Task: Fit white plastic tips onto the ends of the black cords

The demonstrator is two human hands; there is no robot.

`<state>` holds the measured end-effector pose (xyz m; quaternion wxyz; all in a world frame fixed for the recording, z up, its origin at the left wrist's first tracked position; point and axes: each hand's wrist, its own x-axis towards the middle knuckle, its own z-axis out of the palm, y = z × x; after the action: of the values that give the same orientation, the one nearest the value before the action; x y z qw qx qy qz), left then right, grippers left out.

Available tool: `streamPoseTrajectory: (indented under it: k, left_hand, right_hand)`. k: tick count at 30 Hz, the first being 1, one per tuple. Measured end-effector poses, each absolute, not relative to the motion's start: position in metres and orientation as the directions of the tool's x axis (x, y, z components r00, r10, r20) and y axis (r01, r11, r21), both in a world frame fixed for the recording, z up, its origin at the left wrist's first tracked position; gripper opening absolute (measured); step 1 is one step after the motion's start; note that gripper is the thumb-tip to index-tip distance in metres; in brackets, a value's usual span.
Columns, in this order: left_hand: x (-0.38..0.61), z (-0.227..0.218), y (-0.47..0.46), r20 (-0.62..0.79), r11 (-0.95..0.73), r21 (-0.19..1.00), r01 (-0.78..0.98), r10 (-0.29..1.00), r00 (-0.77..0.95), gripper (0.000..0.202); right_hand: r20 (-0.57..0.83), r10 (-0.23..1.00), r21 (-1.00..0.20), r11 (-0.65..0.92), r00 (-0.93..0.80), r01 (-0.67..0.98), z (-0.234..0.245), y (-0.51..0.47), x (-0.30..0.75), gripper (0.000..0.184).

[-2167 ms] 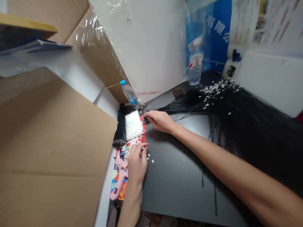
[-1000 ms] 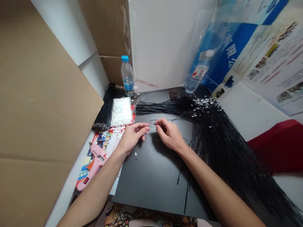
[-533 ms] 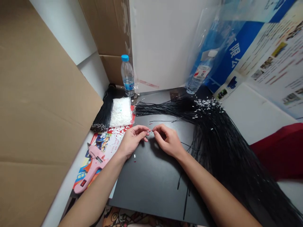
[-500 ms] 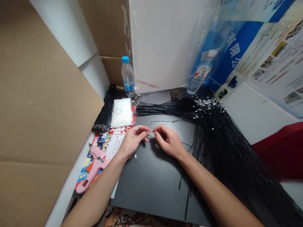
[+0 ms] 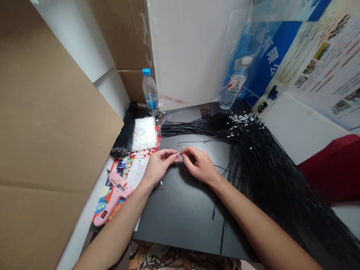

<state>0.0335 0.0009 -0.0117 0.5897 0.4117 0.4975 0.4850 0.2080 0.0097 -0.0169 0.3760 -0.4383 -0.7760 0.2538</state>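
Observation:
My left hand (image 5: 158,164) pinches a small white piece (image 5: 177,155) between thumb and fingertips above the dark tabletop (image 5: 180,213). Close by on its right, my right hand (image 5: 199,165) is closed in a pinch on a thin black cord, whose tip points at the white piece. Whether the two touch is too small to tell. Behind the right wrist, a large heap of black cords (image 5: 253,168) spreads along the table, many with white ends. More white pieces (image 5: 142,155) lie loose beyond my left hand, in front of a clear bag full of them (image 5: 144,134).
A pink glue gun (image 5: 114,198) lies left of my left forearm. Two water bottles, one blue-capped (image 5: 150,92) and one white-capped (image 5: 234,84), stand at the back. A bundle of black cords (image 5: 125,131) lies at far left, beside a cardboard panel (image 5: 56,131). Dark red cloth (image 5: 332,168) is at right.
The fingertips of my two hands have come slightly closer, with the cord tip nearer the white piece. The view has shifted a little.

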Motion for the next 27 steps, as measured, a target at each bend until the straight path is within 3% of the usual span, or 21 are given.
streamPoseTrajectory:
  k: [11, 20, 27]
  left_hand:
    - [0.0393, -0.0088, -0.0077, 0.151, -0.148, 0.982, 0.117, 0.989, -0.011, 0.016]
    - [0.0371, -0.0063, -0.0028, 0.083, -0.083, 0.996, 0.027, 0.996, -0.016, 0.025]
    - [0.0351, -0.0078, -0.0026, -0.085, 0.093, 0.993, -0.078, 0.992, 0.097, 0.036]
  right_hand:
    - [0.345, 0.922, -0.822, 0.387, -0.176, 0.417, -0.0104, 0.0038, 0.1985, 0.013]
    - [0.351, 0.909, -0.82, 0.414, -0.223, 0.395, -0.0113, 0.0043, 0.2005, 0.011]
    - [0.393, 0.876, -0.762, 0.481, -0.28, 0.434, -0.0167, 0.0046, 0.2029, 0.012]
